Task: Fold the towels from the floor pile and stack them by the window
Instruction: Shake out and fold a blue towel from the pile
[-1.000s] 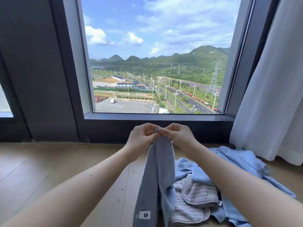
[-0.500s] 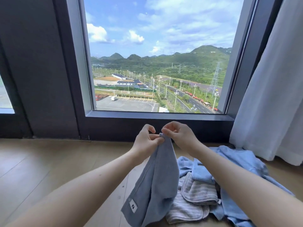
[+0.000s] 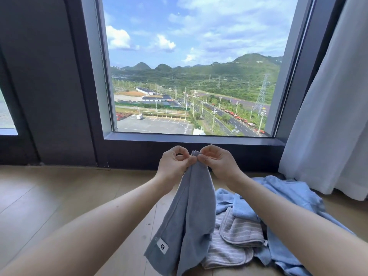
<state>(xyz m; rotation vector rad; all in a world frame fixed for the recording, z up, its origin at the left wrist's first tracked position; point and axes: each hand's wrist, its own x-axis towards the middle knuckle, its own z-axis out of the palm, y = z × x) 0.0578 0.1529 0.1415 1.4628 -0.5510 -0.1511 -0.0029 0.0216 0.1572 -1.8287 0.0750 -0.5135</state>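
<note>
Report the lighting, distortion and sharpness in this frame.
Head view: bright daylight through the window lights the scene while the dark wall beside it stays dim; head view: the wide-angle lens leans the window's side edges; head view: left hand, right hand and the grey-blue towel they pinch look sharp, without motion blur.

Grey-blue towel aloft, limp; crumpled pile on floor beside.

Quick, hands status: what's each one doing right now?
Left hand: fingers curled, pinching the top edge of the grey towel.
Right hand: fingers curled, pinching the same top edge, right beside the left.
</note>
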